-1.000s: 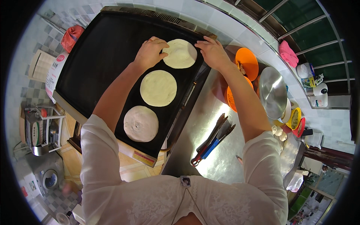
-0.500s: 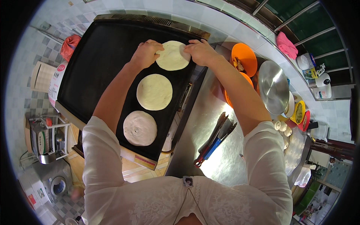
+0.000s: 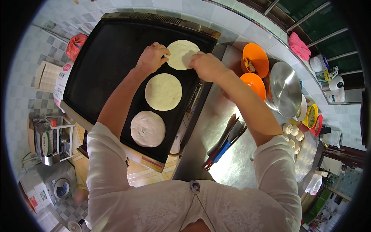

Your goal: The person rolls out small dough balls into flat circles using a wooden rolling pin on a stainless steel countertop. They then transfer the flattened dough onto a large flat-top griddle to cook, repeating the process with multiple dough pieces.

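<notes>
While two dough rounds [image 3: 163, 92] are laid out, far round [image 3: 181, 54] is touched at its edges by curled left hand [image 3: 152, 58] and right hand [image 3: 208, 67]; pinch can't be told. Dough balls [image 3: 295, 130] are left unflattened.

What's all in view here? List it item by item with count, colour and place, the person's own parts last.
Griddle: one, black, left of centre
Dough rounds: three, pale, in a row along the griddle's right side
Steel table: one, silver, right of the griddle
Tongs: count unclear, dark with blue and red, on the table
Orange bowls: two, orange, table's far end
Round metal vessel: one, silver, right of those bowls
Dough balls: several, white, near the right sleeve
Pink cloth: one, pink, upper right
Red bag: one, red, upper left
Washing machine: one, grey, lower left
Sleeves: two, white, bottom
Left hand, right hand: one each, bare, at the farthest round's edges
</notes>
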Demonstrator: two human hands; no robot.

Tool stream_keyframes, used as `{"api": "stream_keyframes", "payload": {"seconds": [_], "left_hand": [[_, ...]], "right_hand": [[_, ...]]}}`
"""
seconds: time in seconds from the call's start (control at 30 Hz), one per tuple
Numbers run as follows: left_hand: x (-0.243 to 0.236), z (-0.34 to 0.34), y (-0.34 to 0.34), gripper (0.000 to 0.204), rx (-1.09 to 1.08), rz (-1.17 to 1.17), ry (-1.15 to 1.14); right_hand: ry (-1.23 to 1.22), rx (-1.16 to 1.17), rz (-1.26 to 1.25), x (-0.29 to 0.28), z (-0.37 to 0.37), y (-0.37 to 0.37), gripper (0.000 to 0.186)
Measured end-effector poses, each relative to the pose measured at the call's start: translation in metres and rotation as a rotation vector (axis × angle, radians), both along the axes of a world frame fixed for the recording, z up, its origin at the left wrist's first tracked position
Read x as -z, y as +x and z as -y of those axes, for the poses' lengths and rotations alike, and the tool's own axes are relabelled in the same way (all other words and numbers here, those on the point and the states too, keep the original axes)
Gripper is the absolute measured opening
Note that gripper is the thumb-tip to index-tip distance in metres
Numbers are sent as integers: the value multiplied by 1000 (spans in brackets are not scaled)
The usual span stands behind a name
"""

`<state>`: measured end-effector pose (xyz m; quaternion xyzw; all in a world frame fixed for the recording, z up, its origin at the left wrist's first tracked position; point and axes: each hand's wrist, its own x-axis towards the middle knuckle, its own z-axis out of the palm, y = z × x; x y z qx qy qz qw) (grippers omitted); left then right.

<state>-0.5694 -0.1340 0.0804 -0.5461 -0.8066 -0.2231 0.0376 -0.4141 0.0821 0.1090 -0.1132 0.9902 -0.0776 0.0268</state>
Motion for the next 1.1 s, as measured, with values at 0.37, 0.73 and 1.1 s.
{"api": "stream_keyframes", "payload": {"seconds": [0.37, 0.73, 1.1], "left_hand": [[-13, -5, 9, 24, 24, -10, -27], [0, -13, -18, 22, -10, -8, 12], [-11, -11, -8, 29, -87, -20, -165]], "right_hand": [[-9, 72, -35, -6, -7, -2, 34], [87, 63, -35, 13, -38, -24, 29], [19, 81, -142, 3, -40, 0, 27]]}}
